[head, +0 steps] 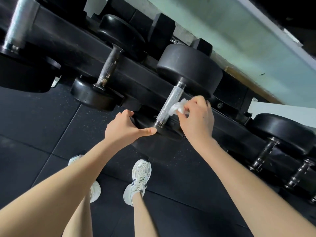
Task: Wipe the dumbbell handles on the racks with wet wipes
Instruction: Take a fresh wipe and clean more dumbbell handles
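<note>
Rack-side, wet wipe (177,106) in right hand (196,117) touches dumbbell handle (169,104).

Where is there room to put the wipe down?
The floor mat is bare left of the shoes, below the dark-handled dumbbell. The rack rail shows a bare stretch between that and the silver handle. Crowded: the small dumbbells at right sit close together.
</note>
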